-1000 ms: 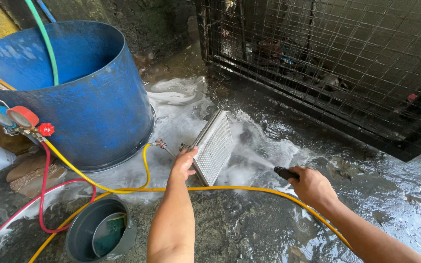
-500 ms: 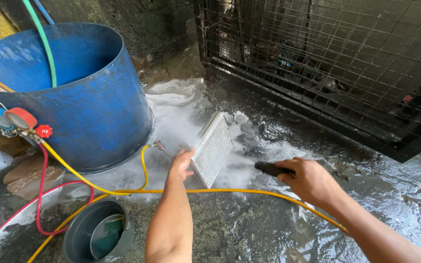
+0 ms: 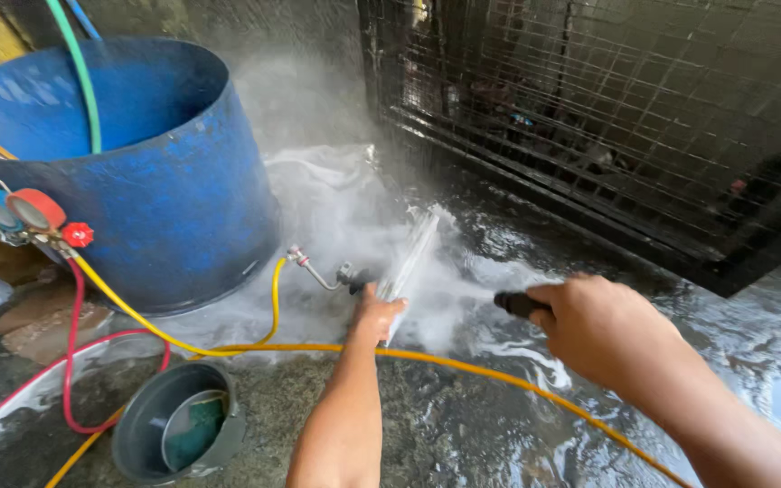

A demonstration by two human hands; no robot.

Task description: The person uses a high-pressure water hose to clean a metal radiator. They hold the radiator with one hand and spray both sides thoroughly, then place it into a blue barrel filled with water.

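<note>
wet concrete floor by blue barrel | your left hand grips finned panel upright on the ground | right hand wrapped round spray nozzle, mid-rinse | next probably needs a steady sweep across the fins

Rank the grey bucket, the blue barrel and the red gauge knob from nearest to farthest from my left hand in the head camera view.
Measured from the left hand, which holds the finned panel:
1. Blue barrel, to its left; the barrel's near wall is closest.
2. Grey bucket, lower left on the wet ground.
3. Red gauge knob, far left against the barrel.
</note>
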